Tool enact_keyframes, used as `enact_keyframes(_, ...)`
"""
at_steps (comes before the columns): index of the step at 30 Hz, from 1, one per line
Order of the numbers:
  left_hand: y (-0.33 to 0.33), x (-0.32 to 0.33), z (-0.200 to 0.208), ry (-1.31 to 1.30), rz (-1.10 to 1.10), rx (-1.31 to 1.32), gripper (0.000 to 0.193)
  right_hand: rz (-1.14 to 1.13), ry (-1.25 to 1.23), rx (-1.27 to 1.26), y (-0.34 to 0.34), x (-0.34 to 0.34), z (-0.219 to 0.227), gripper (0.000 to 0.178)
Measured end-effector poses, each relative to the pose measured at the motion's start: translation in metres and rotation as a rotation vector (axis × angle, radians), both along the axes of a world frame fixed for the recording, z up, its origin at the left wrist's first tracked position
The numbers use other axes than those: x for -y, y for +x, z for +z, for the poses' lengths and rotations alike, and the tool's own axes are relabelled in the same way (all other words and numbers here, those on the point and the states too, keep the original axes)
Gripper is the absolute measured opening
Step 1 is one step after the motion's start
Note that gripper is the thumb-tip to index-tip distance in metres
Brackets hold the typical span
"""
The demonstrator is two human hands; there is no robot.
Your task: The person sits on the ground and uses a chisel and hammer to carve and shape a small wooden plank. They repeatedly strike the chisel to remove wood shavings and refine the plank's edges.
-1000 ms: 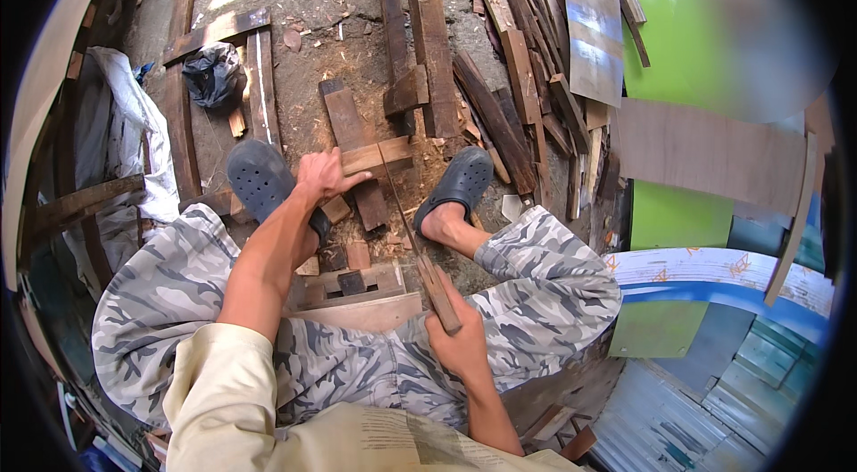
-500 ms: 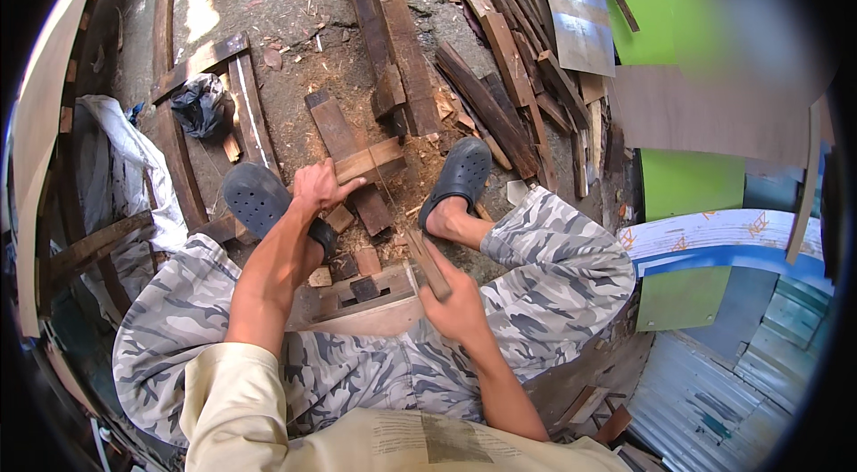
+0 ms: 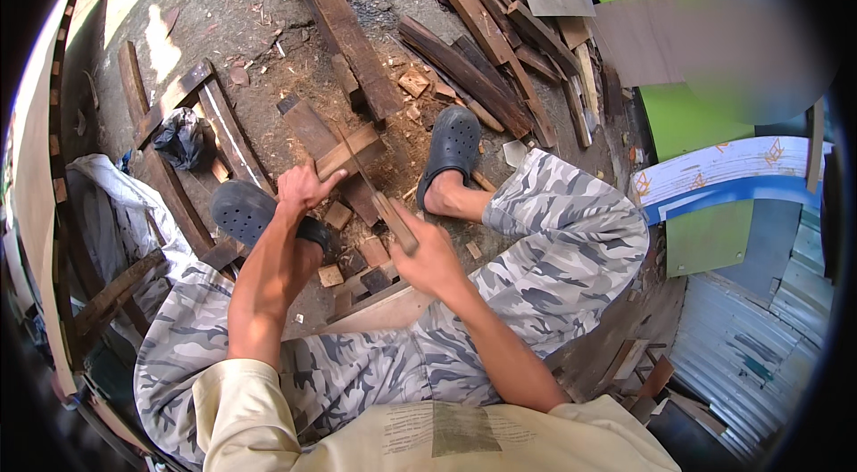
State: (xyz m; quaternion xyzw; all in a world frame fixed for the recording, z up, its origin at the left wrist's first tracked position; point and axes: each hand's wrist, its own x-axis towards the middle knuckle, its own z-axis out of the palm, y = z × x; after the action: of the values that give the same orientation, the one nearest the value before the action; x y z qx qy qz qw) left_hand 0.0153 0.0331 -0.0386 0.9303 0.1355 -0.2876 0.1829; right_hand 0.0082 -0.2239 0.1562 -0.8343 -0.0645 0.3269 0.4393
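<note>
Left hand pressed flat on short pale wood block, just beside it; right hand clenched on saw handle, blade running diagonally toward block.

Daylight is bright and even. A sunlit patch glares on the ground well left of and above the left hand. Shadows under both hands are soft. Straight edges bend toward the dark circular rim. A blurred patch sits upper right of the right hand.
</note>
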Motion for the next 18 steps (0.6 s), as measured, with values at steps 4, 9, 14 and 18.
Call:
enact_keyframes(4, 0.005, 0.001, 0.006, -0.028, -0.032, 0.016, 0.104, -0.015, -0.031, -0.034, 0.014, -0.027, -0.035, 0.071)
enact_keyframes(9, -0.003, -0.004, 0.003, -0.008, 0.009, 0.013, 0.101, -0.051, 0.011, -0.304, -0.048, 0.042, 0.090, 0.077)
enact_keyframes(14, -0.001, 0.001, 0.005, 0.001, -0.012, 0.025, 0.100, -0.016, -0.062, -0.108, 0.007, -0.024, -0.013, 0.075)
enact_keyframes(18, -0.002, -0.002, 0.003, -0.006, -0.032, 0.035, 0.101, -0.045, 0.009, 0.024, -0.014, -0.023, -0.042, 0.074)
